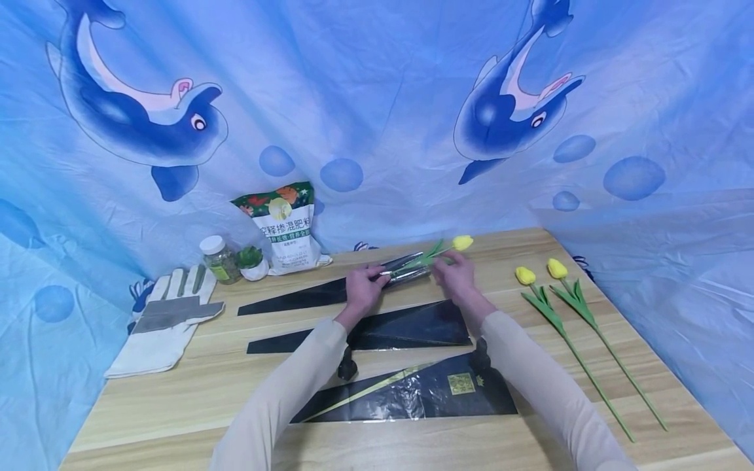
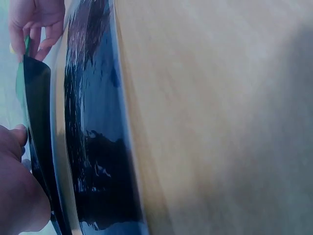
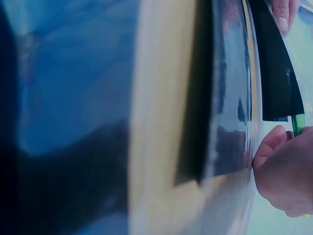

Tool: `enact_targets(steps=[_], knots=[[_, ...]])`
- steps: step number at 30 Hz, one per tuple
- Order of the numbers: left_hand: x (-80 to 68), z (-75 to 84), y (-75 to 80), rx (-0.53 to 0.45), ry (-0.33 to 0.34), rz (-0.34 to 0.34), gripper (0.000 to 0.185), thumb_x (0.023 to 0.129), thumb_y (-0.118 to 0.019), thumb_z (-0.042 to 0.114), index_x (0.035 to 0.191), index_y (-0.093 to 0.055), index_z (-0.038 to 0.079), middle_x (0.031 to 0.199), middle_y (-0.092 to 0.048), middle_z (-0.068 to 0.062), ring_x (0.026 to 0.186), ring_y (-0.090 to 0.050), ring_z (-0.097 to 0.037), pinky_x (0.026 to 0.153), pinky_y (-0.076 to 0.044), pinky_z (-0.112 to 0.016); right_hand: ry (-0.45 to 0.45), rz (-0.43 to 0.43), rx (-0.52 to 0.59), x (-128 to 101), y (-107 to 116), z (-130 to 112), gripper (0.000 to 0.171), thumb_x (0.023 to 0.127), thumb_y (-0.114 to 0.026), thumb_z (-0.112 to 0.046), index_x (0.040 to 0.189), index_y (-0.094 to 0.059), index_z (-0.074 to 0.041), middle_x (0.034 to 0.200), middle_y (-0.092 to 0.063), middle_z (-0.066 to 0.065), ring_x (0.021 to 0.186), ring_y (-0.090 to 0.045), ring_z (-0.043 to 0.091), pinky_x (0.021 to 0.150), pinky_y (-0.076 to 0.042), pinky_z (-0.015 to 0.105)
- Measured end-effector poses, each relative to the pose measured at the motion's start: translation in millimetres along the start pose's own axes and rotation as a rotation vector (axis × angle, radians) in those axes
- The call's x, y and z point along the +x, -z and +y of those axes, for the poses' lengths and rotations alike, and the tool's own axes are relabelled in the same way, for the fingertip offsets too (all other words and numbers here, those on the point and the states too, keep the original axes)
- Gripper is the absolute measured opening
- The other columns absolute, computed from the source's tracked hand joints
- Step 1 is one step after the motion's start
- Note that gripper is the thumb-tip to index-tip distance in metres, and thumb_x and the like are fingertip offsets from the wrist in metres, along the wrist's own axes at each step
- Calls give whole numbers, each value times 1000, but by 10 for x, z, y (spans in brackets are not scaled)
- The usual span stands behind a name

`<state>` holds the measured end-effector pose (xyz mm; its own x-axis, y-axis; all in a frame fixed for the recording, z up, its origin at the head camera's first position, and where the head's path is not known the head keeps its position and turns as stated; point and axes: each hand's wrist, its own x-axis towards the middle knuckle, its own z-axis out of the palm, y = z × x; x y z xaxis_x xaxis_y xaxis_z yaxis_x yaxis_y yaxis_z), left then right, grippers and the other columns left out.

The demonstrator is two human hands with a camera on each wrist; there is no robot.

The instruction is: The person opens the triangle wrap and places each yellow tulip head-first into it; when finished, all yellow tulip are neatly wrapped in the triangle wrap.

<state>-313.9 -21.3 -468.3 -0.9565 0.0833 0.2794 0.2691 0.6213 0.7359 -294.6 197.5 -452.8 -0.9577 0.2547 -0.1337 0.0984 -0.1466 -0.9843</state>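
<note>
A yellow tulip [image 1: 462,243] lies at the far middle of the wooden table [image 1: 194,392], its stem inside a shiny black wrapping sleeve [image 1: 406,268]. My left hand [image 1: 370,280] grips the sleeve's narrow end. My right hand [image 1: 449,269] holds the tulip's green stem and leaves at the sleeve's wide mouth. In the left wrist view the sleeve [image 2: 39,122] runs from my left hand [image 2: 14,191] up to my right hand [image 2: 34,24]. The right wrist view shows my right hand [image 3: 286,171] beside the green stem [image 3: 298,123] and the sleeve [image 3: 274,73].
Three more black sleeves [image 1: 412,392] lie flat in front of my hands. Two yellow tulips [image 1: 538,294] lie at the right. A white glove [image 1: 165,320], a jar [image 1: 219,258], a small potted plant [image 1: 252,261] and a fertiliser bag [image 1: 285,229] stand at the back left. Blue cloth [image 1: 377,98] surrounds the table.
</note>
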Motion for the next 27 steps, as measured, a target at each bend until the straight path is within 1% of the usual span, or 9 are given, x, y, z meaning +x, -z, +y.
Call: enact_targets(steps=[2, 5, 7, 10, 13, 17, 23, 25, 27], knots=[[1, 2, -3, -13, -4, -6, 26, 87, -80, 19, 110, -77, 8, 121, -69, -9, 129, -52, -36, 111, -38, -46, 21, -21, -29, -9, -12, 12, 34, 96, -66, -8, 129, -59, 0, 67, -60, 3, 47, -47, 10, 37, -33, 19], [1, 4, -2, -25, -15, -9, 26, 87, -80, 19, 111, -77, 7, 122, -69, -9, 130, -51, -37, 111, -37, -46, 41, -43, -37, -4, -18, 30, 31, 97, -65, -8, 126, -60, 1, 66, -57, 3, 47, -45, 10, 37, -32, 19], [-2, 6, 1, -26, -16, -8, 26, 87, -79, 19, 111, -77, 8, 123, -69, -8, 131, -51, -37, 112, -36, -46, 16, -35, -50, 3, -13, 37, 29, 99, -63, -15, 124, -61, -1, 67, -56, 4, 47, -43, 10, 36, -29, 19], [-11, 11, 14, -27, -6, -11, 26, 87, -79, 19, 111, -77, 7, 124, -68, -8, 132, -49, -38, 113, -35, -47, -50, -7, -74, 24, 3, 38, 29, 102, -59, -24, 124, -63, -6, 73, -59, 6, 49, -43, 10, 36, -29, 20], [-20, 10, 21, -25, -5, -11, 27, 87, -79, 18, 111, -77, 7, 124, -68, -10, 131, -50, -38, 113, -34, -48, -115, 20, -84, 42, 10, 28, 32, 104, -56, -29, 128, -62, -10, 78, -63, 7, 49, -44, 10, 37, -29, 21], [-24, 21, 17, -19, -7, -12, 27, 88, -79, 19, 111, -77, 8, 123, -69, -9, 131, -50, -37, 112, -35, -48, -144, 34, -78, 10, -24, -1, 33, 104, -57, -27, 131, -62, -9, 79, -64, 8, 48, -42, 8, 38, -29, 20], [-26, 48, 8, -31, 3, -21, 26, 89, -78, 20, 112, -77, 8, 124, -68, -9, 133, -48, -37, 112, -36, -48, -99, 48, -7, -63, -107, -24, 26, 101, -60, -17, 119, -67, 1, 60, -47, 0, 43, -33, 6, 37, -25, 20], [-23, 53, 3, -33, -3, -18, 26, 89, -78, 20, 112, -77, 8, 124, -68, -9, 133, -49, -36, 111, -37, -47, -86, 50, -4, -73, -136, -30, 24, 100, -61, -15, 116, -68, 2, 56, -43, -2, 42, -31, 6, 37, -24, 20], [-18, 49, -6, -29, -9, -10, 26, 89, -78, 19, 112, -77, 7, 124, -68, -9, 132, -49, -36, 111, -37, -47, -86, 52, -20, -72, -164, -38, 25, 100, -62, -13, 117, -69, 2, 54, -41, -3, 41, -32, 7, 37, -25, 20]])
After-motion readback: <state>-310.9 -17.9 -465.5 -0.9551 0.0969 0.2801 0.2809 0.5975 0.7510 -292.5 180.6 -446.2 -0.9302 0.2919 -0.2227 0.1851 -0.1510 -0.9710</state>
